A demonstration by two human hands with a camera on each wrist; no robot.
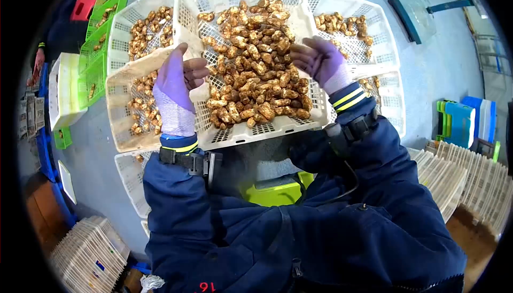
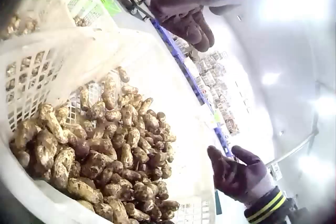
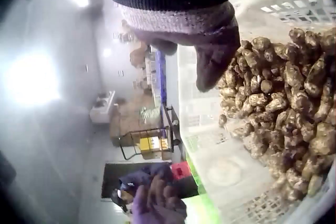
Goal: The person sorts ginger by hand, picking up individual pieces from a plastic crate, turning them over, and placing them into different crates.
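A white perforated plastic basket (image 1: 235,142) stands in front of me, heaped with stubby brown-and-white mushrooms (image 1: 256,74). Over its left side is my left hand (image 1: 176,82), in a purple glove, fingers loosely bent with nothing between them. My right hand (image 1: 323,63), gloved the same way, hovers at the basket's right side, relaxed and holding nothing. The left wrist view shows both hands raised above the mushrooms (image 2: 126,155), palms turned inward. In the right wrist view, my right hand (image 3: 210,50) hangs near the basket wall, with my left hand (image 3: 157,203) farther off.
More white baskets with fewer mushrooms flank this one, including a left basket (image 1: 115,116) and a right basket (image 1: 393,52). Green crates (image 1: 99,60) line the far left, near another person (image 1: 59,31). Stacked white baskets (image 1: 91,255) stand at lower left.
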